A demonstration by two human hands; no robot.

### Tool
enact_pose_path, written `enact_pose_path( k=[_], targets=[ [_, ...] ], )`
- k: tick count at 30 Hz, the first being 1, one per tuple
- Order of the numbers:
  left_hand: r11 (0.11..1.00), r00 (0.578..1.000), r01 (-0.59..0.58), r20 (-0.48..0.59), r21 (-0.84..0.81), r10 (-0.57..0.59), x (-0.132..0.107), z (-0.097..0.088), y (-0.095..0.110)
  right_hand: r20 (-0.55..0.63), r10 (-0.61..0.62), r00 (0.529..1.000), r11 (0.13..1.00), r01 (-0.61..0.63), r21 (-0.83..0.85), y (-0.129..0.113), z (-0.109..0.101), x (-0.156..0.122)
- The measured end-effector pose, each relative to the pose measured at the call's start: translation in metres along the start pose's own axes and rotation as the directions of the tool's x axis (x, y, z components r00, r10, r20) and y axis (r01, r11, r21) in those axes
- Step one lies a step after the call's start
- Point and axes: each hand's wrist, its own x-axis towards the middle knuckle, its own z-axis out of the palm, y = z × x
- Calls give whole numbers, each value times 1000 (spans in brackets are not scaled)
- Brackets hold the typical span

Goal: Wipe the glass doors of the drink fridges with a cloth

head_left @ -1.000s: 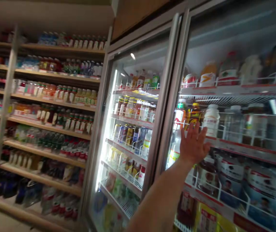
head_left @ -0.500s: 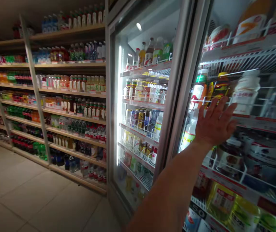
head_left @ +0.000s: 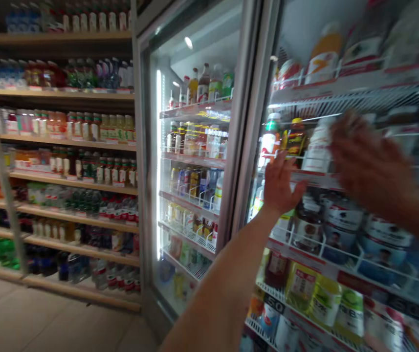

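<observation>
My left hand is up at the glass door of the right-hand drinks cooler, its fingers spread and nothing held. Behind it stand a green-capped bottle and a dark bottle with a yellow cap. Right of these, my right hand is raised in front of the same cooler. Motion smears its fingers, so I cannot make out whether anything is under or in them. A white bottle shows just left of its fingertips.
A second cooler, with a metal door frame, stands to the left. Beyond it, wooden shelves carry rows of bottled drinks above a tiled floor. Lower in the right cooler are yellow-green bottles.
My right hand has come into view from the right. The shelves and coolers have shifted left in view. My left hand stays raised at the cooler, a little lower and further left.
</observation>
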Motion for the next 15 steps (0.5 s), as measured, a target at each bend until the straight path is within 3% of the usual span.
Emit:
enact_pose_path(
  k=[1, 2, 3, 4, 5, 6, 7, 9, 10, 11, 12, 15],
  targets=[
    [999, 1000, -17, -11, -47, 17, -3, -4, -2, 79, -190, 979, 978, 196, -76, -3, -5, -7],
    [996, 1000, -27, -10, -88, 26, -6, -9, -5, 191, -384, 904, 900, 412, -140, -5, -9, -14],
    [993, 999, -35, 6, -112, 36, -8, -13, -8, 311, -531, 788, 782, 597, -179, -5, -11, -19],
    [992, 998, -46, 37, -117, 51, -11, -16, -12, 401, -607, 686, 669, 713, -207, -3, -15, -19],
    [992, 996, -63, 63, -110, 71, -12, -19, -16, 453, -616, 645, 607, 755, -250, 1, -20, -14],
    [992, 994, -76, 76, -97, 83, -12, -20, -19, 456, -590, 667, 589, 741, -323, 4, -27, -4],
    [994, 993, -80, 78, -80, 87, -11, -21, -20, 401, -541, 739, 604, 673, -426, 7, -35, 9],
    [997, 996, -71, 52, -30, 73, -5, -20, -19, 174, -423, 889, 660, 434, -613, 8, -49, 31],
    [998, 998, -60, 30, -4, 60, 0, -18, -16, 84, -388, 918, 672, 344, -656, 7, -53, 36],
    [999, 999, -48, 7, 19, 48, 6, -17, -12, 56, -386, 921, 668, 321, -671, 6, -54, 35],
    [998, 999, -39, -12, 39, 40, 11, -14, -7, 99, -417, 903, 645, 371, -668, 5, -54, 28],
    [996, 997, -64, -31, 68, 66, 26, -2, 12, 405, -546, 733, 495, 673, -550, 15, -55, -10]
  ],
)
